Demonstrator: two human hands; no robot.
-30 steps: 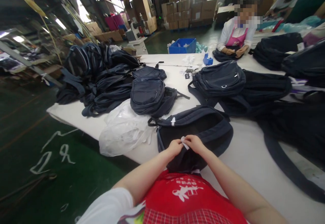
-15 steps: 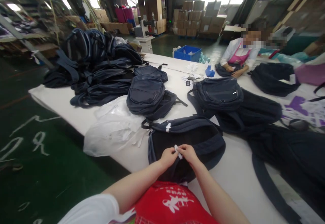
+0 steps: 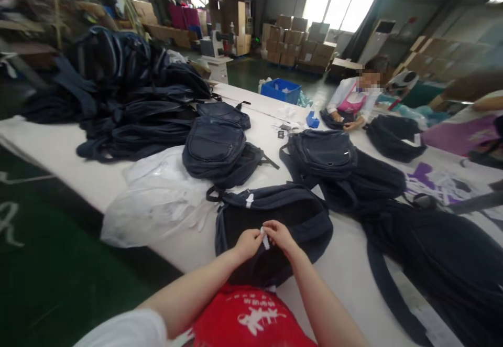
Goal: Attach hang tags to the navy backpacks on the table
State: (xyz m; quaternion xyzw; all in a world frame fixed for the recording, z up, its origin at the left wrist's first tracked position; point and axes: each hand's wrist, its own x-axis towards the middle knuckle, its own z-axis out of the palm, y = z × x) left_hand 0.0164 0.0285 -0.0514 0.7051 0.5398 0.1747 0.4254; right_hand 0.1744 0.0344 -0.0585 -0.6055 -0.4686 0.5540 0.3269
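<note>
Fingers of the left hand (image 3: pixel 248 244) and right hand (image 3: pixel 280 236) pinch a small white strip (image 3: pixel 266 241) between them, over the nearest backpack (image 3: pixel 304 225) on the worktop (image 3: pixel 349 263). A light, even pinch should control the strip without creasing it. Farther off lie a plastic bag (image 3: pixel 153 200) and another backpack (image 3: pixel 214 145).

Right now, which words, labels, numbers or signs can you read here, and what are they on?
Nothing reads clearly.
Red cloth apron: white lettering, too blurred to read.
Green floor: white strokes, cut off, not legible.
Small white strip in left hand and right hand: too small to tell.
Brown cardboard boxes: any print too small to read.
</note>
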